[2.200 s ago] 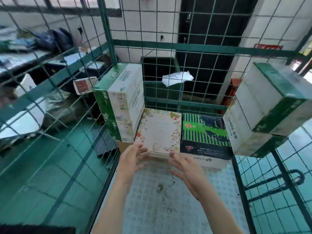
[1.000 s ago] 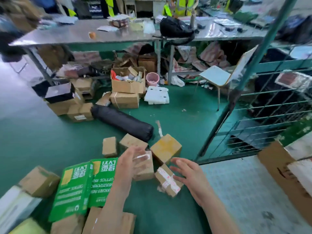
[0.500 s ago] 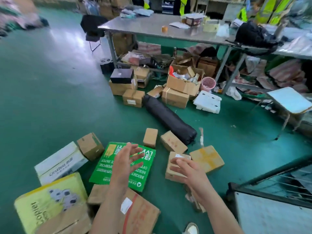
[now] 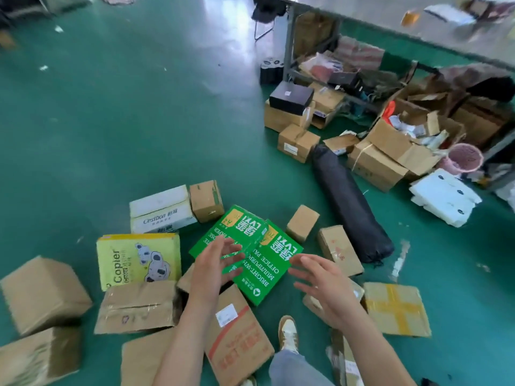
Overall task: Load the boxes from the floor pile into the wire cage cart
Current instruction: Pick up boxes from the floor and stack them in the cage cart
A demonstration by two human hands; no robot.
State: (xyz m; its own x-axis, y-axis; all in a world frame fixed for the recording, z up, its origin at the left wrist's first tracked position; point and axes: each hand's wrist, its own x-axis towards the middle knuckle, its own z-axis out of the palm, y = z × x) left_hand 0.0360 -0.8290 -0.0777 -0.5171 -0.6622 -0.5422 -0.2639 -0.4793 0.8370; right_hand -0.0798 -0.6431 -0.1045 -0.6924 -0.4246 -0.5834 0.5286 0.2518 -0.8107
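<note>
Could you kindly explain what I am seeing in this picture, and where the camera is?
There is no machine: a person wears one camera on the head, looking down at their own hands. The left hand and right hand are open and hold nothing, spread above two green paper packs. On the green floor around them lie a yellow copier box, a white box and many brown cardboard boxes. A long black bag lies farther off, near a metal table.
</note>
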